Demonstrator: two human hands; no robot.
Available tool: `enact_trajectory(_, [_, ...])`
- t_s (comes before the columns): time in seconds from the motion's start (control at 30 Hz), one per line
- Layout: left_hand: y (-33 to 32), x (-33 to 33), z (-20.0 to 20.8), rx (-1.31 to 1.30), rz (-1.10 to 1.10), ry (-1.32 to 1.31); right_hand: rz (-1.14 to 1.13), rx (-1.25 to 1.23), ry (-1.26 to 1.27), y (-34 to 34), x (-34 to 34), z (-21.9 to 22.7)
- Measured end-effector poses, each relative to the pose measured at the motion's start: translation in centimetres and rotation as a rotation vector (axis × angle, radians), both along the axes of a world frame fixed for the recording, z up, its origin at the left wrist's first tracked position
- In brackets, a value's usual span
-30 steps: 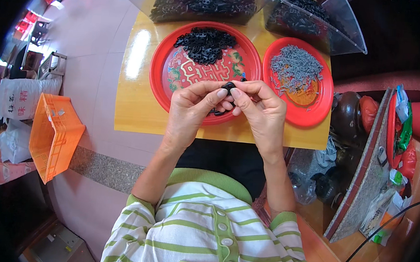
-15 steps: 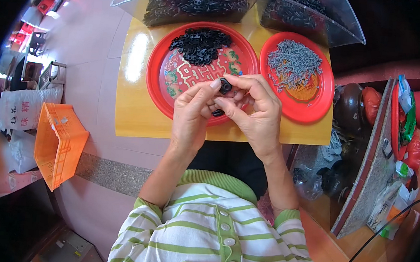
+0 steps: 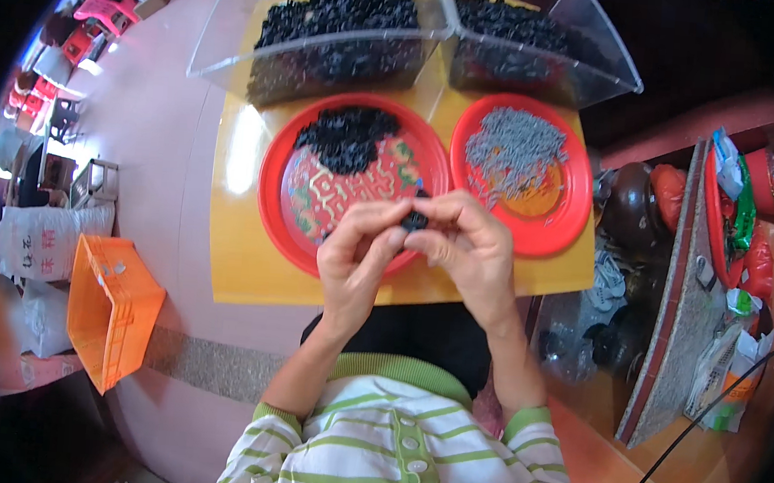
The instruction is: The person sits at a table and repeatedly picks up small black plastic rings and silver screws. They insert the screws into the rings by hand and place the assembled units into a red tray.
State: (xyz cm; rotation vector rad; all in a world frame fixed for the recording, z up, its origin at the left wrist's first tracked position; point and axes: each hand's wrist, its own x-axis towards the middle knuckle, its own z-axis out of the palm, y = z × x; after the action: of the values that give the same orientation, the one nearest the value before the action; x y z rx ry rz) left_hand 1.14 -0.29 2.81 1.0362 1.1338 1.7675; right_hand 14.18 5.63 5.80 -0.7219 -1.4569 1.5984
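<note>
A small black plastic part [image 3: 415, 220] is pinched between both hands, over the near right rim of the left red plate [image 3: 267, 199]. My left hand [image 3: 357, 250] has thumb and forefinger closed on one side of it. From the other side, my right hand [image 3: 469, 252] grips it with thumb and forefinger, and its other fingers are curled. The fingertips cover most of the part. Similar black plastic parts [image 3: 347, 140] lie heaped at the far side of that plate. Grey screws [image 3: 514, 150] fill much of the right red plate [image 3: 576, 205].
Two clear plastic bins full of black parts, the left bin [image 3: 229, 60] and the right bin [image 3: 610, 69], stand at the back of the yellow table [image 3: 241, 272]. An orange crate [image 3: 117, 312] is on the left. Shelving with jars and bags [image 3: 662, 288] stands on the right.
The table and plates sit lower in the picture, showing more of the bins. My fingertips have closed further around the black part, which is less visible.
</note>
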Motion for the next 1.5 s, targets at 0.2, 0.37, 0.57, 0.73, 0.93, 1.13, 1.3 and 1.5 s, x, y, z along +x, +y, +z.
enact_trajectory(0.2, [0.5,0.1,0.0,0.033,-0.006,-0.014,-0.004,0.064,-0.083,0.3,0.5,0.6])
enact_trajectory(0.37, [1.2,0.5,-0.1,0.029,0.027,-0.025,-0.005,0.164,-0.121,1.0,0.7,0.5])
enact_trajectory(0.57, [2.3,-0.1,1.1,-0.134,-0.045,-0.164,-0.012,-0.056,-0.126,4.4,1.2,2.1])
enact_trajectory(0.73, [1.0,-4.8,0.3,-0.129,0.194,0.138,-0.565,0.589,-0.305,14.4,1.3,4.6])
enact_trajectory(0.93, [-0.5,-8.1,1.0,-0.281,0.239,0.570,-0.564,0.566,-0.610,19.2,4.7,3.9])
enact_trajectory(1.13, [-3.2,-8.6,0.4,-0.419,0.088,0.849,-0.618,0.506,-0.543,13.2,5.4,-0.1])
enact_trajectory(1.3, [-3.3,-7.5,0.2,-0.379,0.082,0.913,-0.564,0.428,-0.655,8.8,7.9,-2.7])
enact_trajectory(1.5, [-3.1,-6.7,-0.1,-0.331,-0.001,0.960,-0.578,0.375,-0.688,5.8,10.2,-2.9])
